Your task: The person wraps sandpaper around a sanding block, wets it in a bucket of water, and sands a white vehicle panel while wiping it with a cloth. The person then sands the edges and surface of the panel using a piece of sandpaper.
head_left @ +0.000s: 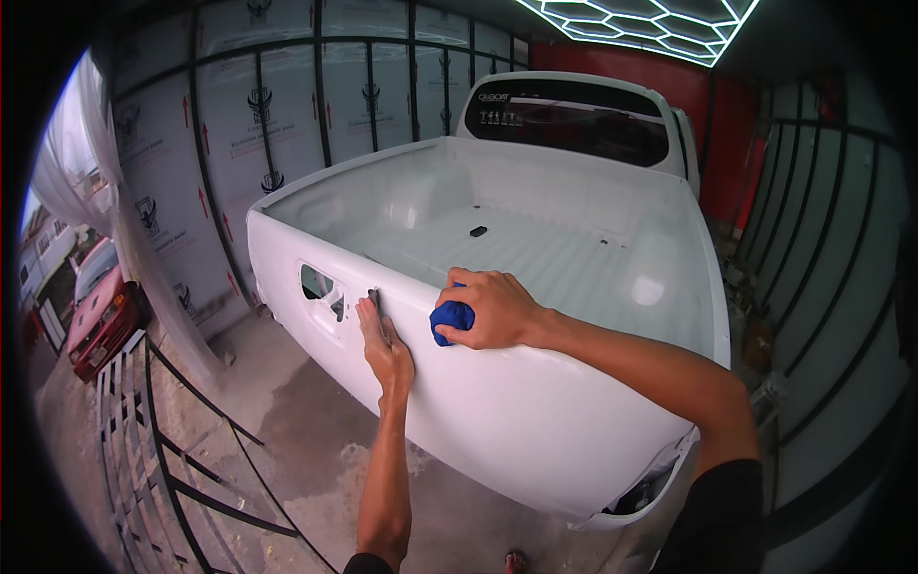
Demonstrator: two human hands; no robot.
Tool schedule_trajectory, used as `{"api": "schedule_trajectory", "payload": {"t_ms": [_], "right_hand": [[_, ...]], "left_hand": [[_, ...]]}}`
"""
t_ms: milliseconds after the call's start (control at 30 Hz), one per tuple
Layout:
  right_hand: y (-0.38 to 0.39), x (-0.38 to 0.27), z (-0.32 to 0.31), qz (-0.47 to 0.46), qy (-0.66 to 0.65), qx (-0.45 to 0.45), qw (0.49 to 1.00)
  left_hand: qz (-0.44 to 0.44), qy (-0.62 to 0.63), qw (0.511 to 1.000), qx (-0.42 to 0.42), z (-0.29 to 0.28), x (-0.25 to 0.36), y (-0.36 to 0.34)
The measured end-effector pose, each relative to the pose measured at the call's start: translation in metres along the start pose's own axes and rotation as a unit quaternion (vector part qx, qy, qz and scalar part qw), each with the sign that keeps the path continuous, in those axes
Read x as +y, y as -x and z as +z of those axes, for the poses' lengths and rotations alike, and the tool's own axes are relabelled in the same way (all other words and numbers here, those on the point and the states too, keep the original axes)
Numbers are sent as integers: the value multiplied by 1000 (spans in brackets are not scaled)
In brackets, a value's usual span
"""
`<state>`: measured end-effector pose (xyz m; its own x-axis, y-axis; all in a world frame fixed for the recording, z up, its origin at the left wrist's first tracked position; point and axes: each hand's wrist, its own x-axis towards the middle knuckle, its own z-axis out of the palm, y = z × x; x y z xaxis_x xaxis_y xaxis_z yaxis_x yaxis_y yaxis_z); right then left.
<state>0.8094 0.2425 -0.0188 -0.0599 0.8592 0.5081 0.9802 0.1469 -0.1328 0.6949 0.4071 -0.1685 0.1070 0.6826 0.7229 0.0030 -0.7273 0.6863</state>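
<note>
A white pickup tailgate [535, 411] stands closed in front of me. My right hand [497, 308] is closed around a bunched blue cloth [451, 322], pressed to the tailgate's outer face just below its top edge. To the left of it, my left hand [387, 352] rests on the same panel with its fingers stretched upward. A small dark patch [373, 297] shows at those fingertips; whether it is a hole or a loose piece I cannot tell. Farther left, the handle opening [322, 292] in the tailgate is bare, with inner parts showing.
Behind the tailgate lies the white truck bed [535, 220], with the cab's rear window [574, 120] beyond. A black metal frame [182, 459] stands at the lower left. Panelled walls [258, 105] line the left side. A red car [100, 311] is outside, past a sheer curtain [134, 220].
</note>
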Motion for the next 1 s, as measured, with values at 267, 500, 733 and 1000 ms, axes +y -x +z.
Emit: {"api": "schedule_trajectory", "payload": {"t_ms": [267, 500, 733, 1000], "right_hand": [[-4, -10, -2, -10, 9, 8, 1000], [-1, -5, -5, 0, 15, 11, 1000], [-6, -11, 0, -18, -1, 16, 1000], [-3, -10, -1, -18, 12, 4, 1000]], "left_hand": [[8, -31, 999, -13, -21, -10, -22], [22, -35, 995, -92, -11, 19, 54], [-80, -23, 995, -46, -27, -22, -37], [21, 12, 1000, 15, -15, -1, 41]]}}
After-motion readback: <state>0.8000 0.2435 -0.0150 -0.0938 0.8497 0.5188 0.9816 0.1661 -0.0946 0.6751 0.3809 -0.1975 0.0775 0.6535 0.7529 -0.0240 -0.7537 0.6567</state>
